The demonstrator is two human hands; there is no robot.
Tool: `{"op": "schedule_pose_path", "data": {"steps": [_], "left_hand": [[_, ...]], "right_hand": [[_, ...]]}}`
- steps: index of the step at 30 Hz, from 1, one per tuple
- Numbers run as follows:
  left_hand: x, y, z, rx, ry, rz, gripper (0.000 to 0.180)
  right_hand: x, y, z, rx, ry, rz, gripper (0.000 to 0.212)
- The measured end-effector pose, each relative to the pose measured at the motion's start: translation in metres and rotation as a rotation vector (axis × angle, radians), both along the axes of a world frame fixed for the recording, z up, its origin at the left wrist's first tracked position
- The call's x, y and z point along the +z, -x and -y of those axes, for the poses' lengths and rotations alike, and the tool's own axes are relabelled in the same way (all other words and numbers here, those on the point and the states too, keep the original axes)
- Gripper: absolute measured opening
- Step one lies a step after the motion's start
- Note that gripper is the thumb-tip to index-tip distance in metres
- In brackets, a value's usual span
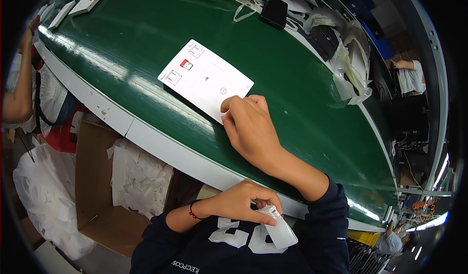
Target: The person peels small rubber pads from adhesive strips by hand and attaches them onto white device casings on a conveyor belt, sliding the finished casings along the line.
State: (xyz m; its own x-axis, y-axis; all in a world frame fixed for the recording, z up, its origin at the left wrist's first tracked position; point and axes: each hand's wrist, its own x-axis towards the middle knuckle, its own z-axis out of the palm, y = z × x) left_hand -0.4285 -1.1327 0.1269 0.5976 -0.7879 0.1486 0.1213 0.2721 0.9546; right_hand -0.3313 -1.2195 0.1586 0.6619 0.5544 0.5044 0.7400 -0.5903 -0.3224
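Observation:
A flat white rectangular device (207,79) lies on the green work surface, with two square fittings at its far-left end. A small red and silver USB plug (186,65) sits in a recess between them. My right hand (251,127) is at the device's near right corner, fingers bent and closed, thumb close to the edge. Its fingertips are partly hidden, so I cannot tell whether they pinch anything. Close to my body, my left hand (243,202) is closed around a thick folded stack of white paper strips (282,231) with a ridged edge.
A pale rail edges the green bench (312,142). Below it stand a cardboard box (97,176) of white scraps and a white plastic bag (48,201). White boxes (87,3), cables, a black device (274,12) and plastic wrapping (351,64) lie farther off. Other people sit nearby.

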Motion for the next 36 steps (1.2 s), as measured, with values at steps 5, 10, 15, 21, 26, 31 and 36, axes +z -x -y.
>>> {"op": "schedule_pose_path", "data": {"steps": [5,10,15,21,26,31,36], "left_hand": [[0.008,0.001,0.001,0.005,-0.020,-0.005,0.018],[0.009,0.000,0.001,0.047,-0.052,-0.052,0.017],[0.023,-0.003,-0.008,0.079,-0.118,-0.063,0.019],[0.023,0.007,0.003,0.195,-0.125,-0.114,0.021],[0.018,0.007,0.004,0.290,-0.053,-0.187,0.021],[0.029,0.000,0.023,0.376,-0.023,-0.160,0.019],[0.077,0.002,0.070,0.536,-0.171,0.175,0.017]], "right_hand": [[-0.020,0.015,-0.001,-0.050,0.253,0.635,0.028],[-0.010,0.019,0.035,-0.083,0.454,0.295,0.044],[0.014,0.056,0.088,-0.203,0.020,-0.116,0.050],[0.011,0.136,0.180,-0.428,-0.242,-0.216,0.033],[0.004,0.178,0.223,-0.419,-0.581,-0.369,0.025],[0.003,0.189,0.232,-0.375,-0.739,-0.411,0.025],[0.018,0.191,0.222,-0.179,-0.795,-0.431,0.036]]}}
